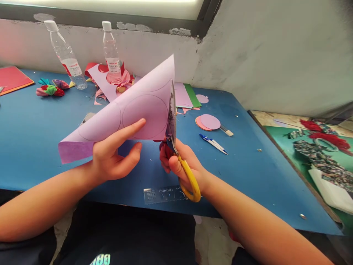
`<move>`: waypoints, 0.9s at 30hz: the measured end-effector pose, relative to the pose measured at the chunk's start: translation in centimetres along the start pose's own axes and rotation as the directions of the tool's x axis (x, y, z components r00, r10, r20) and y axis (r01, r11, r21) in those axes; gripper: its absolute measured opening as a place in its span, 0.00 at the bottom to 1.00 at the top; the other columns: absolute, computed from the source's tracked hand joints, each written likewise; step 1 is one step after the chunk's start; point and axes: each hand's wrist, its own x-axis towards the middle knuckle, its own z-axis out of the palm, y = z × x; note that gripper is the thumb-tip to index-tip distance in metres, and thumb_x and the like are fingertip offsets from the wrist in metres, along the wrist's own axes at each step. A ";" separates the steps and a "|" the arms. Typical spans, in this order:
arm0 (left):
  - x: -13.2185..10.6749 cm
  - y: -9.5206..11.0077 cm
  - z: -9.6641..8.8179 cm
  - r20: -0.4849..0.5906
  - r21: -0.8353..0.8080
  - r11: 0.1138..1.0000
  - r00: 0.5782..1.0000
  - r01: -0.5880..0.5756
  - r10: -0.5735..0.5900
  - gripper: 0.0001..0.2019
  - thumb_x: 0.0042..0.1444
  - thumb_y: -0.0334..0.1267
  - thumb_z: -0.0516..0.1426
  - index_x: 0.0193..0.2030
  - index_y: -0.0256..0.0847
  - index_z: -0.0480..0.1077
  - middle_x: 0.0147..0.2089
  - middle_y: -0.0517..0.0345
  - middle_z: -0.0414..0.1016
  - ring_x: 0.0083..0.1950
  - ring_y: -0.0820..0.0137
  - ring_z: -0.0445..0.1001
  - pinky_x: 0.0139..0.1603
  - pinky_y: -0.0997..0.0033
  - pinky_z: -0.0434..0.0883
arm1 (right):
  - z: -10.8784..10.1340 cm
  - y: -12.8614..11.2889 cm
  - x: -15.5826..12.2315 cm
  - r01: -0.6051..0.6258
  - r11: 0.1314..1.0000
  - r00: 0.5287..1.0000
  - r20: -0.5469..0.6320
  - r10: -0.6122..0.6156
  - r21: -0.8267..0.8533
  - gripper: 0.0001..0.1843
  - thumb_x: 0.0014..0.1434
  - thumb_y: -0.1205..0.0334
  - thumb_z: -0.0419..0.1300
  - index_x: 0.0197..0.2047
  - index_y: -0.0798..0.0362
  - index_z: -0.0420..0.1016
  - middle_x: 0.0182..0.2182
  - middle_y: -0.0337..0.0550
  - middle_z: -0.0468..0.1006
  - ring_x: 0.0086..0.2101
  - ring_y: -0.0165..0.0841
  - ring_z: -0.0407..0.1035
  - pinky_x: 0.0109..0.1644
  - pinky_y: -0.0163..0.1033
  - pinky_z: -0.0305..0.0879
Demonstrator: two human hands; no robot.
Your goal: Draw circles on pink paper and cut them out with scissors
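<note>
A sheet of lilac paper [149,110] with circles drawn on it is held up above the blue table, curling at its lower left. My left hand [116,152] grips the sheet from below, its index finger laid along the front face and its thumb apart. In my right hand [184,162] is a pair of scissors [190,180] with yellow handles. The blades point upward along the paper's right edge, beside a drawn circle. Whether they are cutting into the paper at this point I cannot tell.
A clear plastic ruler [158,195] lies near the front edge. Cut paper discs [210,121] and a blue-and-white pen [213,143] rest to the right. Two water bottles [70,62], paper scraps [103,82] and fabric pieces [52,88] stand or lie toward the wall.
</note>
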 end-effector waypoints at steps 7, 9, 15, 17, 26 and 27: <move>0.2 -1.2 0.4 -0.040 0.008 0.992 0.991 -0.129 0.129 0.38 0.84 0.36 0.65 0.97 0.52 0.71 0.87 0.50 0.86 0.84 0.57 0.90 0.89 0.63 0.85 | 0.0 0.0 0.0 0.018 1.000 1.000 -0.005 -0.018 -0.018 0.50 0.79 0.09 0.64 0.74 0.46 0.79 0.34 0.34 0.74 0.32 0.38 0.66 0.33 0.44 0.66; 0.1 -1.4 0.4 -0.045 0.036 0.994 0.993 -0.106 0.108 0.36 0.85 0.38 0.63 0.97 0.51 0.71 0.87 0.48 0.86 0.84 0.57 0.89 0.89 0.62 0.86 | 0.0 0.0 0.0 0.018 1.000 1.000 -0.013 -0.018 -0.021 0.49 0.79 0.08 0.64 0.73 0.46 0.80 0.34 0.35 0.74 0.32 0.38 0.66 0.33 0.45 0.66; -0.2 -1.4 0.3 -0.017 -0.012 0.994 0.994 -0.110 0.110 0.38 0.83 0.40 0.66 0.96 0.53 0.73 0.85 0.49 0.88 0.81 0.57 0.91 0.89 0.63 0.85 | 0.0 0.0 0.0 0.022 1.000 1.000 -0.021 -0.022 0.009 0.49 0.78 0.08 0.65 0.70 0.46 0.81 0.34 0.34 0.72 0.31 0.37 0.64 0.33 0.44 0.65; -0.3 -1.4 0.2 -0.008 -0.047 0.995 0.996 -0.087 0.087 0.38 0.82 0.36 0.66 0.95 0.53 0.74 0.85 0.48 0.88 0.82 0.57 0.91 0.90 0.64 0.84 | 0.1 0.1 0.1 0.027 0.999 0.999 -0.024 -0.027 0.018 0.49 0.78 0.08 0.66 0.72 0.46 0.80 0.34 0.34 0.71 0.31 0.37 0.64 0.33 0.44 0.65; -0.4 -1.7 0.3 0.001 -0.114 0.989 0.996 -0.092 0.092 0.42 0.77 0.30 0.67 0.96 0.50 0.73 0.89 0.53 0.85 0.86 0.59 0.88 0.93 0.70 0.78 | 0.2 -0.1 0.1 0.046 0.999 0.999 -0.029 -0.046 0.021 0.48 0.79 0.09 0.65 0.69 0.47 0.80 0.33 0.32 0.69 0.31 0.36 0.62 0.33 0.43 0.64; -0.4 -1.5 0.3 0.001 -0.115 0.990 0.996 -0.087 0.088 0.42 0.77 0.30 0.67 0.96 0.50 0.74 0.89 0.52 0.85 0.86 0.58 0.88 0.93 0.68 0.79 | 0.2 -0.1 0.1 0.048 0.999 0.998 -0.031 -0.047 0.025 0.48 0.79 0.09 0.65 0.70 0.47 0.80 0.33 0.32 0.69 0.31 0.36 0.62 0.32 0.43 0.64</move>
